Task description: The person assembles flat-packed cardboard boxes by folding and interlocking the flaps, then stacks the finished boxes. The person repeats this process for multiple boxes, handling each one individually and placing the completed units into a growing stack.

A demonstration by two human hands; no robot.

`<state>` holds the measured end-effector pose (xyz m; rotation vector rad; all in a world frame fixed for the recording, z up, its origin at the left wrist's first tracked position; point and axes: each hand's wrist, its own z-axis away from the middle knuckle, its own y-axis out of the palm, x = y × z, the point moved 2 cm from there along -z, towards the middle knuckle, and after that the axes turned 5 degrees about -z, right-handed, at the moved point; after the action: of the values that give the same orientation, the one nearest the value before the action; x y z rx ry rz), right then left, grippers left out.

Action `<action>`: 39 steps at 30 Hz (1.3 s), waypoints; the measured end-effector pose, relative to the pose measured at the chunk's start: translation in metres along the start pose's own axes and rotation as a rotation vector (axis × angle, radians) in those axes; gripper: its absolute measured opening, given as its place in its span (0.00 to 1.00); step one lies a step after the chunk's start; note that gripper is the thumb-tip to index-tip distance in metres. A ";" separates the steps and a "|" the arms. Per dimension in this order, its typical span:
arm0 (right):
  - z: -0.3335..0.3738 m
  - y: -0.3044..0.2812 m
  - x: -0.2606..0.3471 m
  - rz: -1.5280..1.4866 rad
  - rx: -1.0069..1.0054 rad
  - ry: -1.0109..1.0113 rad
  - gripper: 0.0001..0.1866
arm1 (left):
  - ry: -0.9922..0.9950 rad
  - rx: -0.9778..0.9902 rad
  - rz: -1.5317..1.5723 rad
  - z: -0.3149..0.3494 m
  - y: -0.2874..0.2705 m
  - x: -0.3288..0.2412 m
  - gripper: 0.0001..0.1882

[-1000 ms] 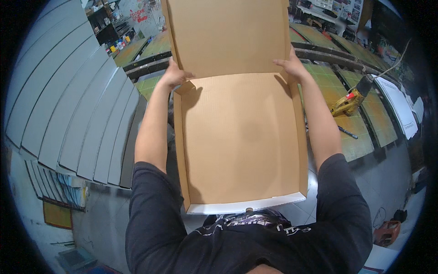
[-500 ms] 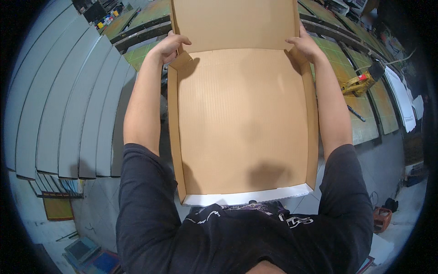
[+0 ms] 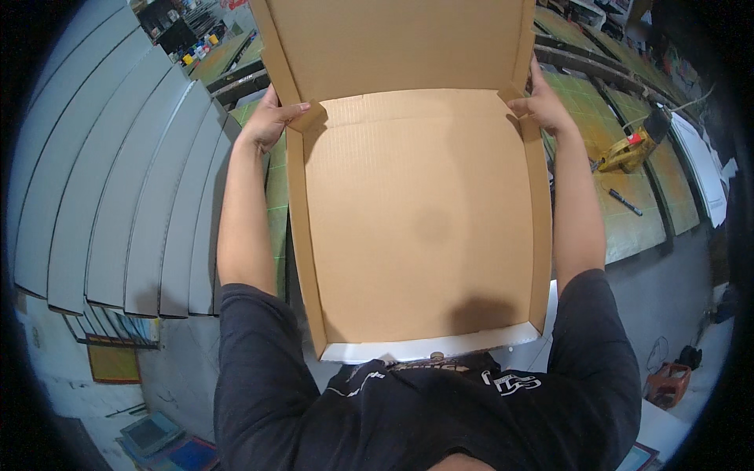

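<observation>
The box sits before the shirt, lid raised at its far side and white front edge close to the cloth; the left hand and right hand each have their grip pinching a far corner. A narrow strip of green worktop shows between the box's left wall and the left forearm, with the grey stack just outside that arm. The right-hand gap is slimmer, while the yellow tool and pen lie beyond the right forearm, apart from it.
</observation>
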<state>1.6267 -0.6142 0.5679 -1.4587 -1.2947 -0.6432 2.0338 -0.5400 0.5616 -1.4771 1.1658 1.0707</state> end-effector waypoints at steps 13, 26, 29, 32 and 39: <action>-0.004 0.007 -0.019 -0.193 -0.209 -0.019 0.37 | 0.039 -0.184 0.222 -0.007 0.034 0.009 0.21; -0.047 -0.025 -0.079 -0.337 -0.236 0.232 0.18 | -0.310 0.081 0.485 -0.020 0.015 0.055 0.16; -0.057 -0.027 -0.070 -0.159 -0.201 0.259 0.17 | -0.198 -0.007 0.418 -0.014 0.026 0.064 0.15; -0.067 -0.031 -0.074 -0.366 -0.123 0.403 0.16 | -0.104 0.234 0.553 -0.026 -0.013 0.095 0.16; -0.072 -0.019 -0.089 -0.373 -0.137 0.372 0.18 | -0.323 -0.274 -0.173 -0.014 0.015 0.066 0.14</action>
<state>1.6014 -0.7165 0.5191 -1.1374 -1.2494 -1.2092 2.0316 -0.5658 0.4974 -1.5102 0.6737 1.3277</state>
